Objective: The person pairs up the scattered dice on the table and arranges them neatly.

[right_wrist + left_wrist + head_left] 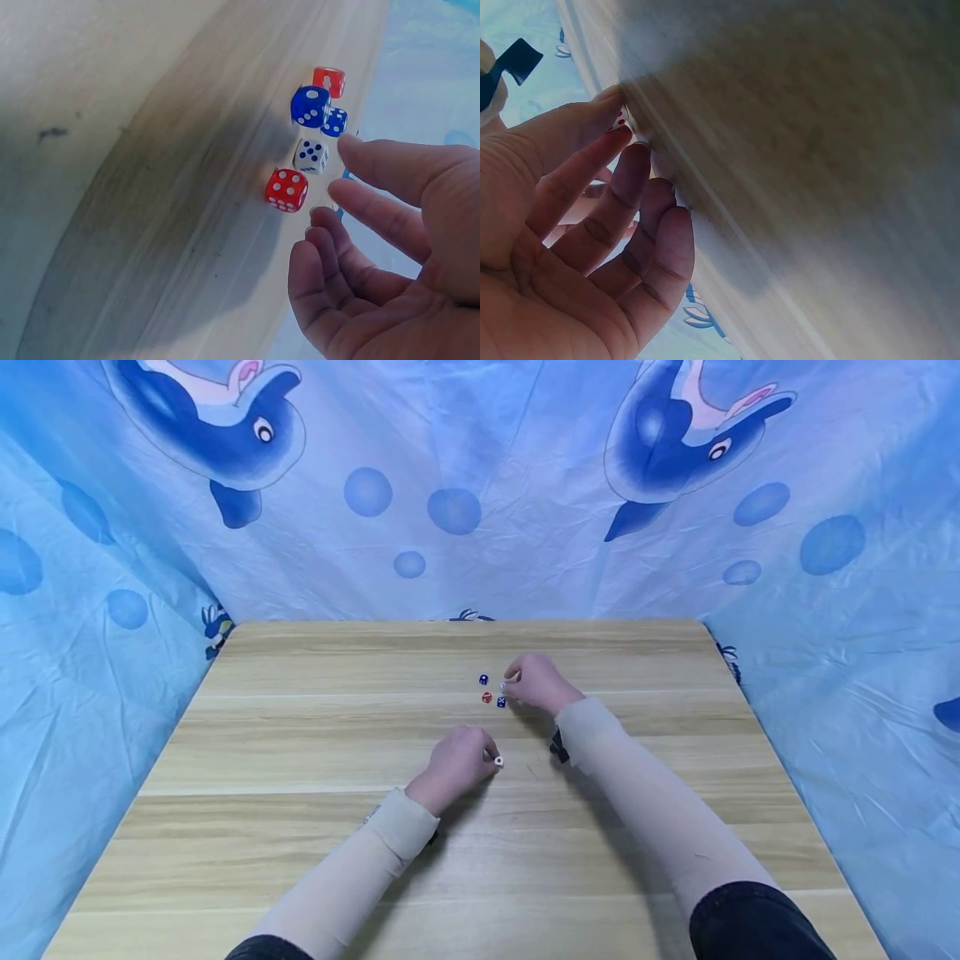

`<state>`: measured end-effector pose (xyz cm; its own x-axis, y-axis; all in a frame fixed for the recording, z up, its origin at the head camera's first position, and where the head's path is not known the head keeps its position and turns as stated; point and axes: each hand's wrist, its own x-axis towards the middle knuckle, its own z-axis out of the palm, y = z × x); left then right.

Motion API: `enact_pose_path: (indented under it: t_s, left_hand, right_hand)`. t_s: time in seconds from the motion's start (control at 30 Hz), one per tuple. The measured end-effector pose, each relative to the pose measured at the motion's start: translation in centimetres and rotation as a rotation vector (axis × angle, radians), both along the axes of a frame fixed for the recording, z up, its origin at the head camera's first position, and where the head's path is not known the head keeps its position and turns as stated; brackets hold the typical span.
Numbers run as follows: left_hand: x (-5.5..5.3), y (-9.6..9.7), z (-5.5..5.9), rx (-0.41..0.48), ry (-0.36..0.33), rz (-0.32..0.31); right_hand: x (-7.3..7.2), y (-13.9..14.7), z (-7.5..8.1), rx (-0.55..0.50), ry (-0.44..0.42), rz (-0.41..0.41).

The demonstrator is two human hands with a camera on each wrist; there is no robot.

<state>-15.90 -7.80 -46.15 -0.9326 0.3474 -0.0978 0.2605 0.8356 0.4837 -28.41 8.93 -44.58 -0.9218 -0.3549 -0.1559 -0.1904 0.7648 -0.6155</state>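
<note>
Between thumb and index finger, my left hand (459,758) pinches a white die (498,762) with red pips, low over the table nearer to me than the other dice. In the left wrist view, those fingertips partly cover this die (620,120). Farther out, my right hand (537,683) is beside a small group of dice, its thumb and index finger parted. A white die (310,155) with dark pips lies just off these fingertips. Around it are a red die (286,190), a large-looking blue die (310,105), another blue die (334,121) and a second red die (328,81).
The dice lie on a wood-grain table (300,735). A blue curtain (510,568) printed with dolphins and bubbles hangs behind the table and along both sides. Both forearms reach in from the near edge, with a dark strap piece (559,746) at the right wrist.
</note>
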Motion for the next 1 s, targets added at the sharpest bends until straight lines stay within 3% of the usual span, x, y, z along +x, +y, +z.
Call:
enact_pose_path:
  t_s: [0.17, 0.73, 1.0]
  left_hand:
    - [0.0, 0.0, 0.0, 0.002, -0.024, 0.013]
    - [0.2, 0.1, 0.2, 0.007, 0.007, 0.010]
    - [0.2, 0.0, 0.1, 0.004, 0.006, 0.009]
  right_hand:
    - [0.0, -0.5, 0.1, 0.038, -0.001, 0.003]
    - [-0.5, -0.5, -1.3, 0.095, 0.100, 0.012]
    - [-0.8, -0.1, -1.7, 0.064, 0.056, 0.020]
